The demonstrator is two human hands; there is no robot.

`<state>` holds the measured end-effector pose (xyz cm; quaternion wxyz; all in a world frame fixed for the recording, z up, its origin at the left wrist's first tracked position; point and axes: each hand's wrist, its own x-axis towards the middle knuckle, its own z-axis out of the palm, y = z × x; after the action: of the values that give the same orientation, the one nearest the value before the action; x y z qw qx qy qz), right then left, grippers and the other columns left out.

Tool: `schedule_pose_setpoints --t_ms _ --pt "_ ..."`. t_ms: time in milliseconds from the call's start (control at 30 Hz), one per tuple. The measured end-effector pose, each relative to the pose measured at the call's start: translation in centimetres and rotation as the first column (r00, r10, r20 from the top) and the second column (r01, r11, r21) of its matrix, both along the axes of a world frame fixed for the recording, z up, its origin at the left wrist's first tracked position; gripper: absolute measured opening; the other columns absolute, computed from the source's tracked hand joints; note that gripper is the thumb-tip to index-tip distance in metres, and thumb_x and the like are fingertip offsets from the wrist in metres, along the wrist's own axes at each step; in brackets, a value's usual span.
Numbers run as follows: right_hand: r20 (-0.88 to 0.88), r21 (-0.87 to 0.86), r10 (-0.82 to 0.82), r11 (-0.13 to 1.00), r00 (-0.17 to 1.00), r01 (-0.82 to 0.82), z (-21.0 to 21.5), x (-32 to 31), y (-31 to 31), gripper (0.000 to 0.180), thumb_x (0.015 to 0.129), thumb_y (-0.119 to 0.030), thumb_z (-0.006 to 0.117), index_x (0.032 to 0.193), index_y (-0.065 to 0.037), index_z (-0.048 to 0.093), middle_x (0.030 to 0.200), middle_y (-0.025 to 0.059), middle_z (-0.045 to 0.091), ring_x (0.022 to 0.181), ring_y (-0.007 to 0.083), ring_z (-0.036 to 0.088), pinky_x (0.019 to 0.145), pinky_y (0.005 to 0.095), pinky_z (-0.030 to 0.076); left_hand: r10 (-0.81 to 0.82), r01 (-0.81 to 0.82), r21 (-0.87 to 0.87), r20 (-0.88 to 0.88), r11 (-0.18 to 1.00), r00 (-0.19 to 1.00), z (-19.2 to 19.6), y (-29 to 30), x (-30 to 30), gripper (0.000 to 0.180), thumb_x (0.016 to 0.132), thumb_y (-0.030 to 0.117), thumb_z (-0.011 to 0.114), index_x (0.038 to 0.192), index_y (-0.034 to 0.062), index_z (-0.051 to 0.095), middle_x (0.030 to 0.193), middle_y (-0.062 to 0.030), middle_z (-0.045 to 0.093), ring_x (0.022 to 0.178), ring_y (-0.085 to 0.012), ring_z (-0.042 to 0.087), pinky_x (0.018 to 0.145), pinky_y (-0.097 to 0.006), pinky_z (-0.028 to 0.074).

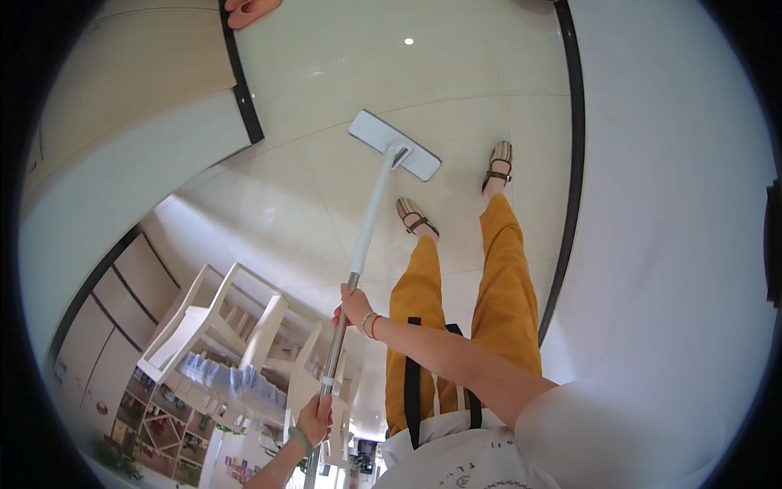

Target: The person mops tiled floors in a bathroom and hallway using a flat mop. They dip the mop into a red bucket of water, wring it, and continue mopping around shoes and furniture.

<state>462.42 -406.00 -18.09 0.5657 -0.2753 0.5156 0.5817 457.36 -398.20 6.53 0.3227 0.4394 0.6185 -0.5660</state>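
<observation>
A flat mop (376, 200) slants across the middle of the view, its pole half white and half bare metal. Its pale rectangular head (376, 133) rests on the glossy cream floor tiles, ahead of my feet. Higher on the metal pole, my right hand (353, 305) is wrapped round it, with bracelets at the wrist. My left hand (314, 419) grips the same pole nearer its top end, below a white collar; a green bangle circles that wrist. Both hands are closed on the pole.
White wooden chairs (213, 314) stand at the left, beside shelving (163, 432). A white wall with dark skirting (575, 122) runs along the right. Another wall corner (248, 122) juts in at the left. Pink slippers (251, 11) lie at the far left.
</observation>
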Motion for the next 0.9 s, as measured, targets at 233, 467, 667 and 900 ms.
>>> schedule_pose_setpoints --t_ms 233,467,667,900 --pt "0.212 -0.075 -0.193 0.974 0.958 0.213 -4.3 9.7 -9.2 0.043 0.090 -0.043 0.033 0.070 -0.004 0.036 0.052 0.0116 0.046 0.041 0.0262 0.051 0.038 0.0418 0.049 -0.377 0.429 -0.145 0.286 0.892 0.881 -6.6 -4.3 8.6 0.038 0.090 0.040 0.041 0.081 0.0041 0.044 0.054 -0.0111 0.049 0.044 -0.0226 0.049 0.044 -0.035 0.041" --pt "0.392 -0.183 -0.401 0.848 0.828 0.498 -9.7 26.7 -22.2 0.030 0.086 -0.036 0.039 0.077 -0.007 0.034 0.055 0.0083 0.040 0.043 0.0224 0.045 0.040 0.0403 0.042 -0.591 0.761 -0.044 0.602 0.647 0.537 -15.2 -13.5 24.7 0.043 0.092 0.039 0.037 0.081 -0.0022 0.043 0.070 -0.0278 0.055 0.069 -0.0457 0.052 0.057 -0.045 0.041" --pt "0.436 -0.130 -0.540 0.754 0.720 0.644 -9.6 34.8 -27.7 0.026 0.087 -0.033 0.037 0.080 -0.008 0.032 0.061 0.0071 0.040 0.048 0.0208 0.044 0.048 0.0410 0.044 -0.576 0.739 -0.069 0.579 0.670 0.576 -13.8 -18.2 35.6 0.042 0.090 0.046 0.040 0.073 0.0074 0.039 0.050 0.0003 0.035 0.038 -0.0090 0.033 0.033 -0.027 0.030" --pt "0.439 -0.067 -0.638 0.679 0.632 0.732 -5.3 38.2 -29.9 0.025 0.086 -0.031 0.037 0.081 -0.007 0.032 0.061 0.0073 0.041 0.049 0.0205 0.046 0.048 0.0404 0.045 -0.442 0.535 -0.236 0.351 0.811 0.825 -6.9 -23.0 42.0 0.038 0.090 0.044 0.040 0.077 0.0087 0.038 0.054 0.0026 0.034 0.040 -0.0063 0.030 0.033 -0.022 0.025"
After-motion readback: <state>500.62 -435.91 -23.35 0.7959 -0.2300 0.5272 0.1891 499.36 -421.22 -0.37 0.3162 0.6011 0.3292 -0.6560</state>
